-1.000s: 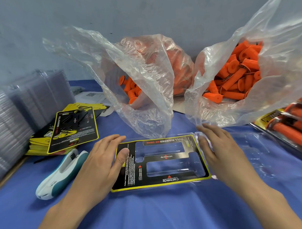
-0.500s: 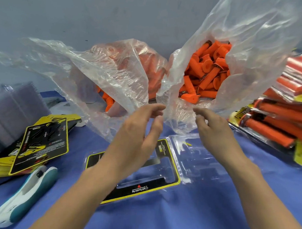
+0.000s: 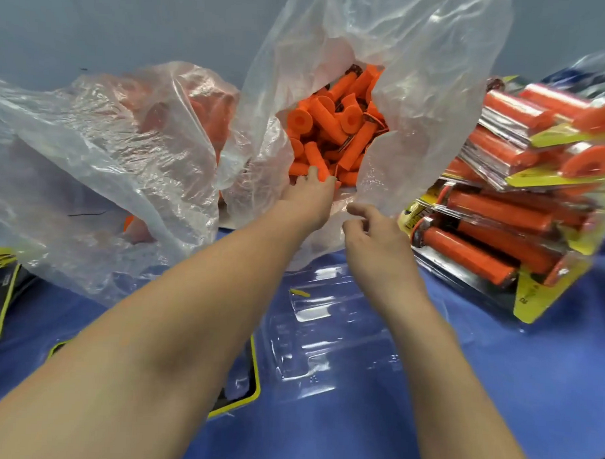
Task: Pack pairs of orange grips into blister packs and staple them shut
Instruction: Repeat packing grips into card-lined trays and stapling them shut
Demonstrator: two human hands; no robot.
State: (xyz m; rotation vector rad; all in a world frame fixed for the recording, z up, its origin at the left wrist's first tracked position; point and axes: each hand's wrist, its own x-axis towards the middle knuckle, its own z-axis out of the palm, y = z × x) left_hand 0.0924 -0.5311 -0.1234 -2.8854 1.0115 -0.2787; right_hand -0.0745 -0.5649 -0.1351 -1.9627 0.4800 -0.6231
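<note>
On stacked blister packs, yellow label lettering blurs.

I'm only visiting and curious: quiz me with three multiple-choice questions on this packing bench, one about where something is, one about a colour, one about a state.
1. Where is the left hand? A on a stapler; B at the mouth of the bag of orange grips; C on the finished packs.
2. What colour is the table cover? A green; B blue; C white.
3. The clear blister pack on the table is: A empty; B filled; C stapled shut.
Answers: B, its fingers reach into the open bag; B, blue cloth shows all around; A, the hollows that show hold nothing.
</note>
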